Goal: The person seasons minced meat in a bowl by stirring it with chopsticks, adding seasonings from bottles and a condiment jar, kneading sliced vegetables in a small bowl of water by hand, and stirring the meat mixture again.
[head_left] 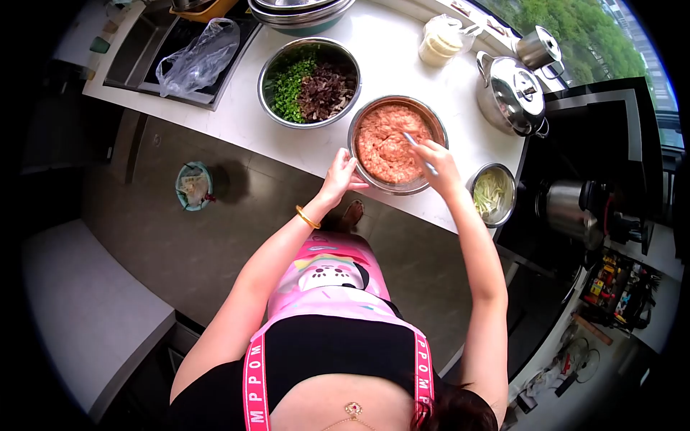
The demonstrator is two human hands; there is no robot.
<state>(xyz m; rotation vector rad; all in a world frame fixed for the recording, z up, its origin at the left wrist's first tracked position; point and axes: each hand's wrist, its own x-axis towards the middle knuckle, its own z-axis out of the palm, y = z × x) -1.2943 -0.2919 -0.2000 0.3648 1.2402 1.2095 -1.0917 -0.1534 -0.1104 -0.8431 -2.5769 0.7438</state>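
Observation:
A metal bowl (399, 189) of pink minced meat (388, 147) sits near the counter's front edge. My left hand (341, 178) grips its left rim, with the fingers against the outer wall. In my right hand (437, 164), closed over the bowl's right side, is a slim metal utensil (410, 139) slanting into the meat. Its lower end is buried, so its exact kind cannot be made out. Up and to the left stands a larger metal bowl (307, 124) with chopped green onion (288, 90) and dark chopped pieces (327, 92) side by side.
A small bowl (511, 195) of pale green shreds stands right, beside a black cooktop (528, 215). Behind are a lidded pot (503, 104) and a bagged tub (440, 44). A plastic bag (201, 57) lies by the sink; a small bin (192, 185) is on the floor.

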